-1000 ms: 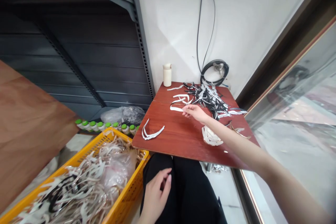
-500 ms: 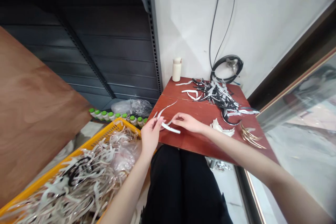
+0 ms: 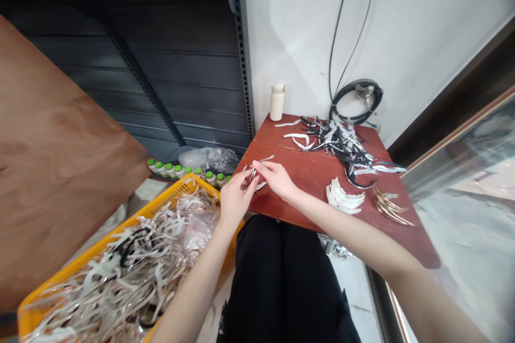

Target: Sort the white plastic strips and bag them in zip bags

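Note:
Over the near left part of the red-brown tabletop (image 3: pixel 287 158), my two hands meet fingertip to fingertip. My left hand (image 3: pixel 235 195) is closed in a pinch on a thin, shiny curved strip (image 3: pixel 252 174). My right hand (image 3: pixel 277 179) presses its closed fingers onto the same strip, hiding much of it. A pale end (image 3: pixel 260 186) shows below the fingers and a thin tip (image 3: pixel 267 159) above them. To the right of my right forearm lie a stack of white curved pieces (image 3: pixel 344 198) and several gold curved pieces (image 3: pixel 390 206).
A tangled heap of black and silver strips (image 3: pixel 341 142) lies at the table's back, beside loose white strips (image 3: pixel 301 141) and a cream bottle (image 3: pixel 277 102). A coiled black cable (image 3: pixel 376 99) rests against the wall. At left stands a yellow basket (image 3: pixel 120 233) full of strips; green-capped jars (image 3: pixel 179 170) line the floor.
My right hand has moved left and up to meet my left hand's fingers. The white strip's end that stuck out to the right is now mostly hidden. The view has shifted slightly.

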Demonstrator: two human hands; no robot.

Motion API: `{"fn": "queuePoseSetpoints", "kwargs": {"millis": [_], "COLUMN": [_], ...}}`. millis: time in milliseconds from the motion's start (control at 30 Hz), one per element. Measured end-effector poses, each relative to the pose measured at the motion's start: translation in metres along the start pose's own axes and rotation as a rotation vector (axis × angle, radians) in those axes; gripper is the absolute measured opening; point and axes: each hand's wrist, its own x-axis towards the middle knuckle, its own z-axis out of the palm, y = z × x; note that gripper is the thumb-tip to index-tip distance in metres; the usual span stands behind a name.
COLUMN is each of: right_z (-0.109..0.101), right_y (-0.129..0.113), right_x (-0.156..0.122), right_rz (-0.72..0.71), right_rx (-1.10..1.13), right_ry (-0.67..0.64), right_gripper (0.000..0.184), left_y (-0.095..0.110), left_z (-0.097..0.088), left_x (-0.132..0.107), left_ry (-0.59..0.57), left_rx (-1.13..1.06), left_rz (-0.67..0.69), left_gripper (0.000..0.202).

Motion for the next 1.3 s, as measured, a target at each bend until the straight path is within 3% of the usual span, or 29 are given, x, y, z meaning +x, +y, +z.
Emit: {"fn": "queuePoseSetpoints", "kwargs": {"millis": [167, 333, 467, 600, 733, 867, 1033, 1100, 1167, 1233, 1300], "right_z": [-0.007, -0.025, -0.022, -0.014, -0.015, -0.021, -0.027, -0.028, -0.027, -0.022, -0.016], "right_y": [-0.015, -0.032, -0.007, 0.023, 0.033, 0.035, 0.035, 0.032, 0.030, 0.029, 0.031], "right_x": [0.024, 0.033, 0.028, 0.018, 0.018, 0.023, 0.022, 0.018, 0.013, 0.010, 0.008], "right_rz": [0.073, 0.132, 0.304, 0.445, 0.528, 0.521, 0.399, 0.299, 0.119, -0.069, -0.170], "right_rx": [0.060, 0.358, 0.608, 0.570, 0.432, 0.223, -0.033, -0.195, -0.514, -0.870, -1.042], "right_ry": [0.069, 0.106, 0.126, 0.054, 0.003, 0.058, 0.158, 0.170, 0.169, 0.151, 0.079], "right_gripper": [0.035, 0.028, 0.011, 0.011, 0.011, 0.007, 0.046, 0.039, 0.029, 0.031, 0.035], "left_y": [-0.011, -0.036, -0.053, -0.064, -0.067, -0.067, -0.066, -0.068, -0.071, -0.073, -0.073], "left_z": [-0.012, -0.013, 0.002, 0.013, 0.015, 0.014, 0.014, 0.015, 0.016, 0.016, 0.016], "left_x": [-0.005, -0.022, -0.035, -0.041, -0.042, -0.040, -0.043, -0.045, -0.046, -0.047, -0.046], "left_ry": [-0.071, -0.011, -0.036, -0.028, -0.034, -0.036, -0.034, -0.026, -0.019, -0.016, -0.028], "left_rx": [-0.055, 0.225, 0.312, 0.325, 0.305, 0.313, 0.300, 0.301, 0.315, 0.331, 0.338], "left_rz": [0.017, -0.025, 0.008, -0.003, -0.034, -0.020, 0.037, 0.056, 0.062, 0.073, 0.103], "left_gripper": [0.029, 0.028, 0.040, 0.050, 0.057, 0.053, 0.051, 0.049, 0.048, 0.047, 0.044]}}
